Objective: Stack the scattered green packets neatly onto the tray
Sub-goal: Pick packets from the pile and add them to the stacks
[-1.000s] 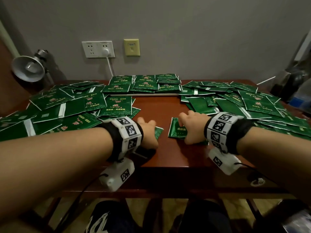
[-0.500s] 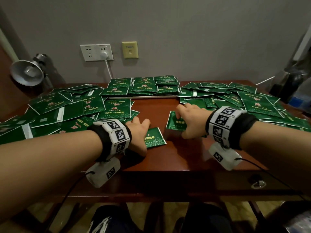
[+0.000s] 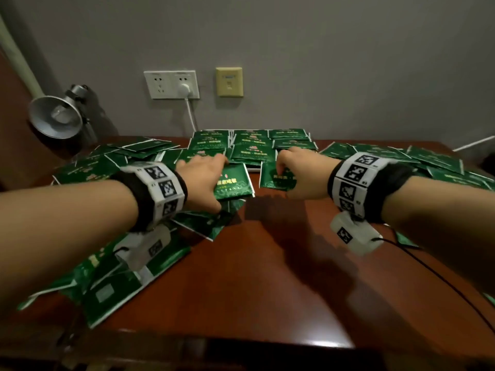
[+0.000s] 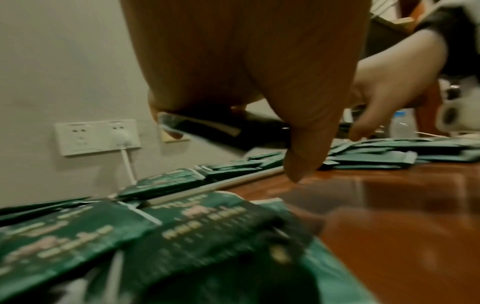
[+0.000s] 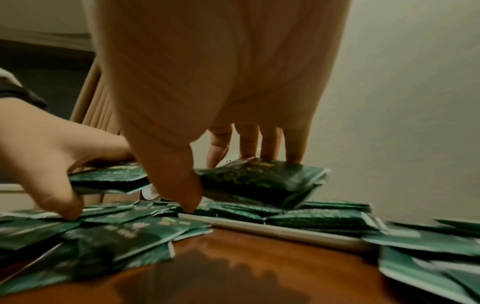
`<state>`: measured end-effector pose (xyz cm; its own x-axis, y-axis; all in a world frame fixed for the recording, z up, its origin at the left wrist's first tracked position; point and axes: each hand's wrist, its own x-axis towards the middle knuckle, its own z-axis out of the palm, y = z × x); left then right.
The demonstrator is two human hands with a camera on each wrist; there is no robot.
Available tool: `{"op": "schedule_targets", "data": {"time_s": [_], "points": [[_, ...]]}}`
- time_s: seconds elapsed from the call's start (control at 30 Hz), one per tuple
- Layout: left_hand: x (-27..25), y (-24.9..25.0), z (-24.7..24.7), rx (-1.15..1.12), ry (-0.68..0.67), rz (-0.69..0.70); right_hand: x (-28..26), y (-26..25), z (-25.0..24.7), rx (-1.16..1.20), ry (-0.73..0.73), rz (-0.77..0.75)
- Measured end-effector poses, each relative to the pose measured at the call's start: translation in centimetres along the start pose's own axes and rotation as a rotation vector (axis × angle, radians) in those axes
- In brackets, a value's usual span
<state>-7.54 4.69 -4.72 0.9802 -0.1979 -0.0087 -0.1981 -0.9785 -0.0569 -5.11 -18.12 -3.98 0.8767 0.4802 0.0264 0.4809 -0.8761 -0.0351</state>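
Observation:
Several green packets (image 3: 249, 145) are stacked in rows on a pale tray (image 3: 254, 169) at the back middle of the wooden table. My left hand (image 3: 218, 183) holds one green packet (image 3: 234, 183) off the table, just in front of the tray. My right hand (image 3: 285, 180) pinches another green packet (image 3: 277, 179) between thumb and fingers, beside the left one. In the right wrist view this packet (image 5: 259, 181) hangs above the tray's rim (image 5: 272, 230). Loose packets lie in heaps at the left (image 3: 107, 167) and right (image 3: 401, 156).
A metal desk lamp (image 3: 56, 119) stands at the back left. A wall socket (image 3: 171, 84) with a white plug sits above the tray. Bare wood (image 3: 267, 263) shows in the middle near me. A black cable (image 3: 442, 279) trails over the front right. A plastic bottle (image 4: 402, 125) stands far right.
Both hands have lifted their packets off the front of the table and carried them forward to the tray's near edge. The head view has moved closer.

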Motion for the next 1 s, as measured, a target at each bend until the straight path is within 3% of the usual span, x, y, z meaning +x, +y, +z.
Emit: {"op": "schedule_targets", "data": {"time_s": [0.23, 0.4, 0.57, 0.77, 1.0], "points": [[8.2, -9.2, -1.3, 0.094, -0.022, -0.003, 13.0, -0.9, -3.1, 0.020, 0.028, 0.010], [13.3, -11.1, 0.6, 0.113, -0.053, 0.066, 22.7, -2.8, -3.6, 0.036, 0.036, -0.011], [15.5, -11.9, 2.8, 0.125, -0.088, 0.020, 28.1, -5.1, -1.9, 0.011, -0.019, -0.079], [14.3, -12.7, 3.1, 0.015, 0.052, -0.199, 28.0, -5.8, -1.6, -0.100, -0.014, -0.102], [11.6, -7.5, 0.7, -0.007, 0.081, -0.167, 17.3, -1.0, -4.8, -0.188, -0.089, -0.021]]}}
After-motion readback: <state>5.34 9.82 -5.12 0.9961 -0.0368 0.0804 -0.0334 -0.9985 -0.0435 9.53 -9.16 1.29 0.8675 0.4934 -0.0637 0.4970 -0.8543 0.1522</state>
